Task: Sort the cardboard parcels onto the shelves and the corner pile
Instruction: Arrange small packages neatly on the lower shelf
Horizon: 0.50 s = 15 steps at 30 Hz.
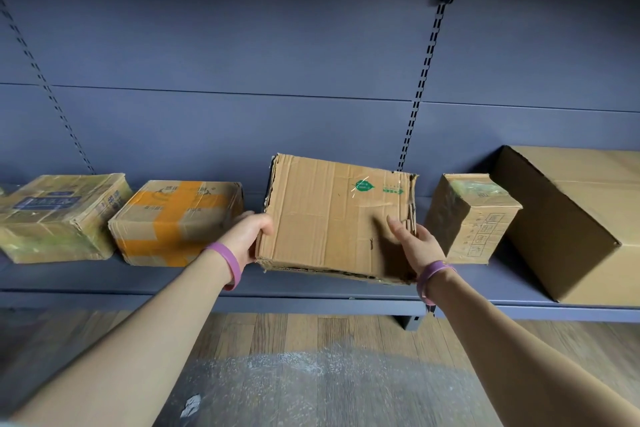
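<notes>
Gripping the worn cardboard parcel [332, 215] at its near corners, the left hand [247, 234] curls round the left edge and the right hand [417, 243] clasps the right edge, thumb on top. It probably handles light. Its frayed edges and creased faces may buckle, so supporting it under the corners looks safest. Plain brown with a green leaf mark, it tilts over the blue shelf [173, 279], between an orange-taped parcel [176, 222] and a small upright parcel [472, 218].
</notes>
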Tool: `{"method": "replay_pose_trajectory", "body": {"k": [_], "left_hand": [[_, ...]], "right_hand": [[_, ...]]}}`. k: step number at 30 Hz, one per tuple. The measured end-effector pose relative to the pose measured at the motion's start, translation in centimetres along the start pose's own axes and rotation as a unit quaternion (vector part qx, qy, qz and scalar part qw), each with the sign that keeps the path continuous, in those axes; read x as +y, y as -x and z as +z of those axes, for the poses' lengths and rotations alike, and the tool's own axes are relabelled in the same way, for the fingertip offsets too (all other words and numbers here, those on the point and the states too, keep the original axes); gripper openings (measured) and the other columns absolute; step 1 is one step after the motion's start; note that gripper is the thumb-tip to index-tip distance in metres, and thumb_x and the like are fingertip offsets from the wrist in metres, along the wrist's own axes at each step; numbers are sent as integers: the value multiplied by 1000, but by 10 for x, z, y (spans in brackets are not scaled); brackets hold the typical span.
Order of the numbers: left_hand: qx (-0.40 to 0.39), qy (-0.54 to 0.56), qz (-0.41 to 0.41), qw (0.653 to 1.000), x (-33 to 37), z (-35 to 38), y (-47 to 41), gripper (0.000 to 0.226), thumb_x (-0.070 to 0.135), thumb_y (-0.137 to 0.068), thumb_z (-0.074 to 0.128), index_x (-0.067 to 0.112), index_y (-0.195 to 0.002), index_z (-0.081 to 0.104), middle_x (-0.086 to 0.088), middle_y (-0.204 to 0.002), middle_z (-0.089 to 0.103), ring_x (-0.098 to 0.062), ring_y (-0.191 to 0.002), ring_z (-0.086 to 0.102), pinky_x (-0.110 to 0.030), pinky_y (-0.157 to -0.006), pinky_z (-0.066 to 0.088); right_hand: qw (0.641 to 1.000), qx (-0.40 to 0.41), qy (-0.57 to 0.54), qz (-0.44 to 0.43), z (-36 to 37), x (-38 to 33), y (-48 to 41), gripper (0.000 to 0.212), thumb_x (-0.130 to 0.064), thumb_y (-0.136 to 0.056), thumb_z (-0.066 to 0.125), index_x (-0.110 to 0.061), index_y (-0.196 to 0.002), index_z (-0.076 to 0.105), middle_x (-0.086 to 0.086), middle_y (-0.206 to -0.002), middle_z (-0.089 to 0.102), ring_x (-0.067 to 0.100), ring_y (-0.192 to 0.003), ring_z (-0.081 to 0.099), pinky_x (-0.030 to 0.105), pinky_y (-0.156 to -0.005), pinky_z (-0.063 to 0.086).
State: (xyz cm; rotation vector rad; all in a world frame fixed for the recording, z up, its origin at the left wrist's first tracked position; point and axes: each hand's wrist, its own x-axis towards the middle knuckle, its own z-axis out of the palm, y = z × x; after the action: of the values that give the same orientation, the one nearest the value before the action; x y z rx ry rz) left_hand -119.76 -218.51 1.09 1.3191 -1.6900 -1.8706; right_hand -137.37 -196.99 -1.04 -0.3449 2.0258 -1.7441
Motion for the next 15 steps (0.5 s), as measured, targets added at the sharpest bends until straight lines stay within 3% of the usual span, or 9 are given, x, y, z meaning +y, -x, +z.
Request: {"method": "replay_pose_trajectory", "body": {"k": [2,5,7,9,11,12,14,15], "left_hand": [[7,-31,2,999,3,2,-6,57,-13,-83,50,-1,-138,45,-29,-134,53,-47,-122,53,-54,-99,48],[14,-98,1,995,10,4,-4,72,-18,-83,55,1,-149,34,-26,-150,40,-41,-137,42,-53,-111,38],[-4,-129,25,991,10,2,1,78,6,-81,66,9,-151,33,-17,-154,36,-35,-140,38,-51,-114,35],[-58,-72,28,995,12,0,12,83,45,-74,73,15,-143,40,-9,-144,47,-30,-134,44,-53,-114,34],[-89,-24,9,996,16,0,21,83,78,-75,57,27,-138,41,-5,-134,52,-30,-132,45,-51,-114,32],[-91,-14,1,996,16,0,20,98,90,-65,49,30,-142,41,-7,-138,52,-31,-134,44,-52,-113,32],[-90,-7,-9,996,18,1,18,116,98,-49,40,32,-145,42,-8,-144,52,-34,-136,43,-55,-113,32],[-85,-13,-7,996,17,0,18,110,97,-53,39,34,-143,43,-7,-143,52,-35,-136,43,-56,-113,33]], "right_hand": [[1000,7,19,-16,-1,4,-1,43,-33,-87,73,-8,-118,57,6,-118,65,17,-93,61,30,-82,47],[998,-8,56,-25,-4,8,-2,43,-22,-84,77,-6,-117,54,3,-103,64,14,-85,60,25,-66,49],[996,-7,77,-38,-6,9,-3,42,-18,-83,78,-9,-115,51,0,-98,61,12,-83,59,23,-65,48],[994,-4,100,-50,-7,10,-4,44,-14,-81,80,-11,-113,50,1,-99,61,15,-86,59,28,-73,50],[991,-6,120,-56,-9,12,-5,45,-10,-78,81,-12,-109,49,2,-99,61,20,-90,60,34,-80,52],[990,-9,129,-62,-10,13,-5,46,-7,-76,82,-12,-107,48,2,-97,61,20,-90,61,33,-79,52],[986,-17,148,-71,-11,15,-4,48,-1,-74,83,-11,-103,46,0,-91,60,19,-85,61,26,-70,52],[985,-20,155,-76,-12,16,-4,49,0,-72,83,-10,-102,46,0,-89,61,18,-82,61,26,-67,52]]}}
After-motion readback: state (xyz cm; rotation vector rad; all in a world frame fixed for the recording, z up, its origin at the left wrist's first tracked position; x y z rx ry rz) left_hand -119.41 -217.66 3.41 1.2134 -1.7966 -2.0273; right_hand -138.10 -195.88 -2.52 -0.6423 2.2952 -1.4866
